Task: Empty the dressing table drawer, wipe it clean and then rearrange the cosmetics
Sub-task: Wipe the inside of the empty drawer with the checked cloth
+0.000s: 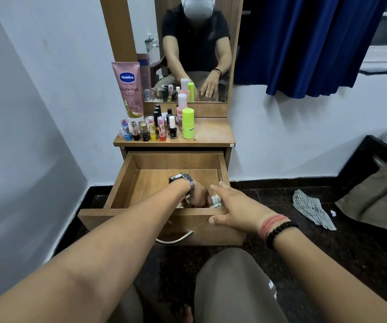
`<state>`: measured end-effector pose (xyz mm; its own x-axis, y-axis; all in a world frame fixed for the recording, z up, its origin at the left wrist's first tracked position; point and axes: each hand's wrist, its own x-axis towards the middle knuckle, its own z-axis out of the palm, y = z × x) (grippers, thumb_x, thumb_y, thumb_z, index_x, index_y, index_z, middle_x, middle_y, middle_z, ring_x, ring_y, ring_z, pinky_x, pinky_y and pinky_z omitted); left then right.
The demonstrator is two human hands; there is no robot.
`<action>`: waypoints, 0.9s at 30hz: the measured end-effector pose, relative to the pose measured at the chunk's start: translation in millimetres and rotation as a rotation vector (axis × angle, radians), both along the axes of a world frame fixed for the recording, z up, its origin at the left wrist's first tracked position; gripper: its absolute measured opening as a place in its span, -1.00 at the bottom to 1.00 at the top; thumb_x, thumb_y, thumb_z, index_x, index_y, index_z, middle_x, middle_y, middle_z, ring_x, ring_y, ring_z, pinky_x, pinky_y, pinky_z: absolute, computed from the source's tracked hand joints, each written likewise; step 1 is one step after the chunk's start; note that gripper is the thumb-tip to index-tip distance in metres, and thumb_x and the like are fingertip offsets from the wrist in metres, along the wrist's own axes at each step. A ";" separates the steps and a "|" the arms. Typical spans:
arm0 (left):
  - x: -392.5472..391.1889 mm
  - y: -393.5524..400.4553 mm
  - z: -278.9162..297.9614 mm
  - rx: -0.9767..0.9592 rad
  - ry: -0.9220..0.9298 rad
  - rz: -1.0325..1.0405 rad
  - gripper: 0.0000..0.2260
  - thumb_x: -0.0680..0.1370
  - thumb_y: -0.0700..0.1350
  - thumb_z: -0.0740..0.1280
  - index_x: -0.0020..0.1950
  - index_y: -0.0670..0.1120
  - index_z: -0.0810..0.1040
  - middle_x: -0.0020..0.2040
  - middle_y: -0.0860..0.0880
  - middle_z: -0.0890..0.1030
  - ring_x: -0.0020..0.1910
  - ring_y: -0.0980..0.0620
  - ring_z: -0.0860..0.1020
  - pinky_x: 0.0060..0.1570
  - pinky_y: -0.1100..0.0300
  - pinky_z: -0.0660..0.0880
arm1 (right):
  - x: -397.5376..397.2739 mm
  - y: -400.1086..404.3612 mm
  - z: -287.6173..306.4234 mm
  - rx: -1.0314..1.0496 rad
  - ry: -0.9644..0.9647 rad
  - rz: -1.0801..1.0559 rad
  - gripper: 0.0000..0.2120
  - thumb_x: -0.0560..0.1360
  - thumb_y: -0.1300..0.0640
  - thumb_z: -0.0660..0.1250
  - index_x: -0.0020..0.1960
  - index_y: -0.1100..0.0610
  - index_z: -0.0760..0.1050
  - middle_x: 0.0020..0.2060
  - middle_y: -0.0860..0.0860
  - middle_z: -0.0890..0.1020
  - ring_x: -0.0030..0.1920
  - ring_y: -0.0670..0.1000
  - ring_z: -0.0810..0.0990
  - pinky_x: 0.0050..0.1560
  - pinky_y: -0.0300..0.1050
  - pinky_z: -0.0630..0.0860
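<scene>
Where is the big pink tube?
The pink tube stands at the back left of the dressing table top, against the mirror frame, behind the small cosmetics.

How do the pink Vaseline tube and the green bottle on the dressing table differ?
The pink Vaseline tube is far taller than the green bottle. The tube is flat and tapering; the bottle is round with a wide cap. The tube stands at the back left, the bottle front right of the row. Both stand upright on the table top.
</scene>
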<state>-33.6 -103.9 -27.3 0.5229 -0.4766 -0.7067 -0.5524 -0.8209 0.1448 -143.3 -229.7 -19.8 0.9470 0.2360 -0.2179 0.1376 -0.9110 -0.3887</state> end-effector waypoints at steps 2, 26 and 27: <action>3.8 1.9 -0.4 -0.014 0.126 0.040 -0.67 0.52 -0.38 0.06 0.05 -0.07 0.51 -0.26 0.00 0.49 -0.31 0.04 0.42 -0.29 0.21 0.40 | -0.1 -1.4 -0.5 0.029 -0.001 -0.042 -0.03 0.44 -0.13 0.43 0.59 0.06 -0.11 0.57 0.10 -0.08 0.57 0.03 -0.07 0.54 -0.06 0.00; 16.2 22.4 -1.2 -0.951 0.534 0.913 -0.78 0.54 -0.02 0.31 0.13 -0.08 0.52 0.06 -0.08 0.62 -0.06 -0.01 0.59 -0.01 0.10 0.51 | 10.8 -5.7 -1.0 0.475 0.082 -0.388 -0.15 0.54 -0.24 0.21 0.59 0.10 -0.16 0.57 0.00 0.03 0.53 0.05 0.14 0.41 -0.11 0.14; 15.1 18.3 -4.7 -0.921 0.452 0.901 -0.72 0.51 0.00 0.38 0.15 -0.11 0.53 0.08 -0.12 0.63 -0.01 -0.06 0.60 0.06 0.04 0.52 | 10.7 -4.9 -0.8 0.473 0.081 -0.386 -0.16 0.55 -0.23 0.21 0.59 0.10 -0.15 0.57 0.00 0.05 0.52 0.05 0.15 0.41 -0.12 0.15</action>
<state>-18.5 -85.6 -32.0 0.7101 -0.4832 -0.5122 0.3594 -0.3769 0.8537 -132.7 -234.5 -20.6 0.9683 -0.0315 -0.2479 -0.2142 -0.6154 -0.7586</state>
